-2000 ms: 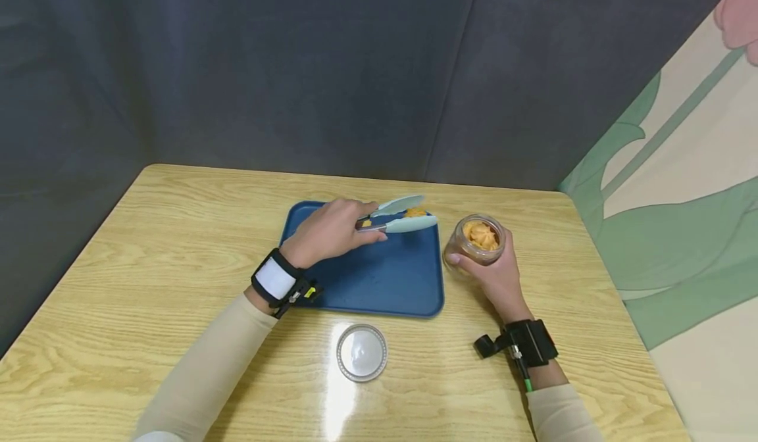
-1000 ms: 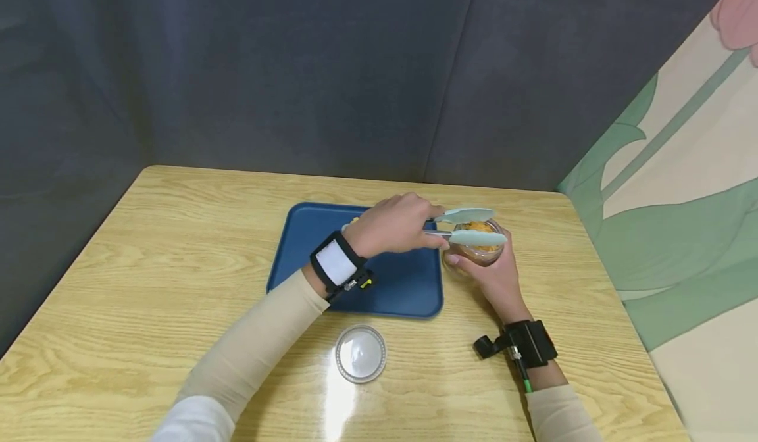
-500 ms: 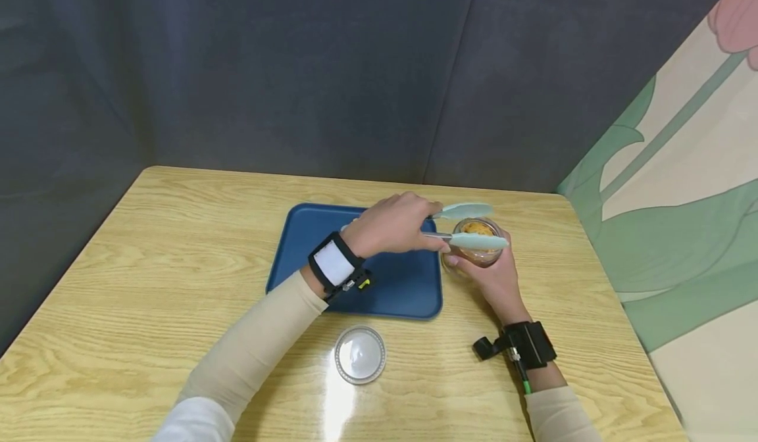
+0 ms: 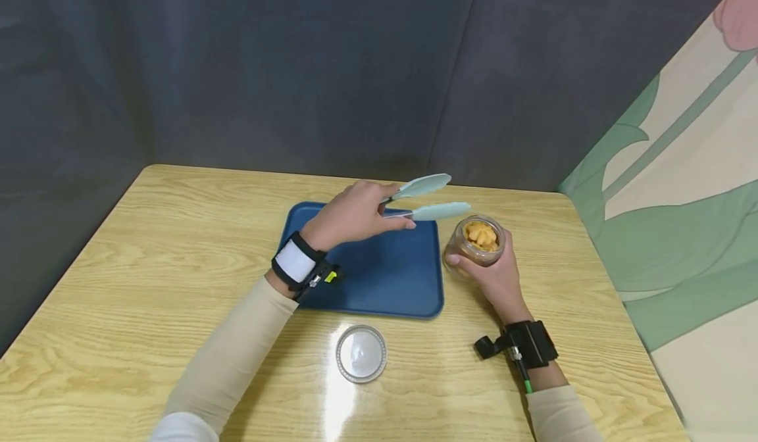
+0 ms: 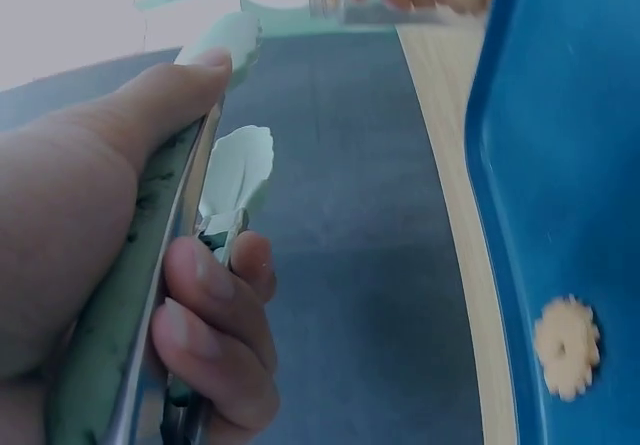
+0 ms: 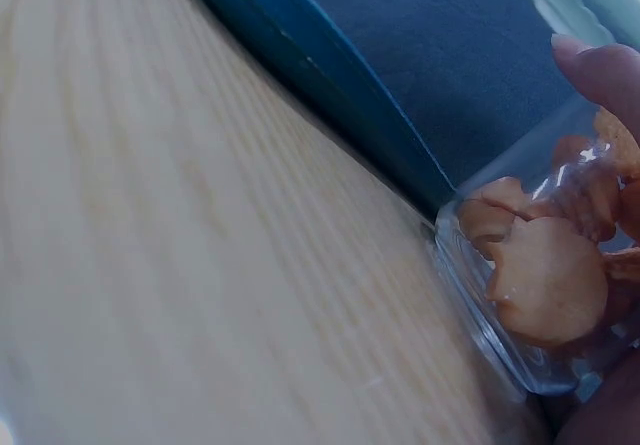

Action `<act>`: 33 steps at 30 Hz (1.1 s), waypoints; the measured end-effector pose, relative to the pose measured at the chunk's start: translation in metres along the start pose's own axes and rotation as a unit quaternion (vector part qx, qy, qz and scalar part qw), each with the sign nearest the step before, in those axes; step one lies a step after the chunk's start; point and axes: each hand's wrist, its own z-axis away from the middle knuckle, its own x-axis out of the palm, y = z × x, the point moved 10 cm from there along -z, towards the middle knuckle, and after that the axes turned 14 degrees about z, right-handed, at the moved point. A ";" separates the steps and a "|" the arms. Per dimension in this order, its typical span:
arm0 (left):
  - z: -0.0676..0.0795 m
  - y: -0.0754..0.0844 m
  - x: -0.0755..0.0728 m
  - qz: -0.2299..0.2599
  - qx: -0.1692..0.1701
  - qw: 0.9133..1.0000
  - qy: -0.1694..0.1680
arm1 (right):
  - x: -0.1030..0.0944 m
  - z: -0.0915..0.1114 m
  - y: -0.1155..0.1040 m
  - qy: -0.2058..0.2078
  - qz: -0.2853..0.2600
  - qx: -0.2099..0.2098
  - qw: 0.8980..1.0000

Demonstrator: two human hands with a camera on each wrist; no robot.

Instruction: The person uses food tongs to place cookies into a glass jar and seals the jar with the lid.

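My left hand (image 4: 355, 213) holds a pair of tongs (image 4: 438, 212) with pale mint tips above the tray's back edge. The tips stand apart with nothing between them. In the left wrist view, the thumb and curled fingers lie on the tongs' two arms. My right hand (image 4: 496, 276) grips a clear jar (image 4: 456, 248) standing just right of the blue tray (image 4: 385, 291). Orange-brown cookies (image 6: 548, 280) fill the jar, and one cookie (image 4: 481, 235) lies on top at its mouth. In the left wrist view a scalloped cookie (image 5: 567, 347) lies on the tray; my left hand hides it from the head view.
A round clear lid (image 4: 361, 354) lies on the wooden table (image 4: 148, 264) in front of the tray. A dark curtain (image 4: 284, 87) hangs behind the table, and a patterned cloth (image 4: 699, 231) hangs at the right.
My left hand carried a cookie in the tongs from the tray to the jar and released it there. The tongs have since moved back left. The right hand and jar stayed put.
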 end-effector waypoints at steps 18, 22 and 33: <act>0.072 -0.093 -0.031 -0.036 -0.124 0.992 0.010 | 0.003 0.000 -0.002 -0.017 -0.006 -0.002 1.000; 0.086 -0.106 -0.030 -0.040 -0.145 0.988 0.013 | 0.003 -0.001 -0.004 -0.017 -0.008 -0.005 1.000; 0.100 -0.126 -0.031 -0.076 -0.174 0.982 0.015 | 0.003 0.000 -0.002 -0.014 -0.006 -0.001 1.000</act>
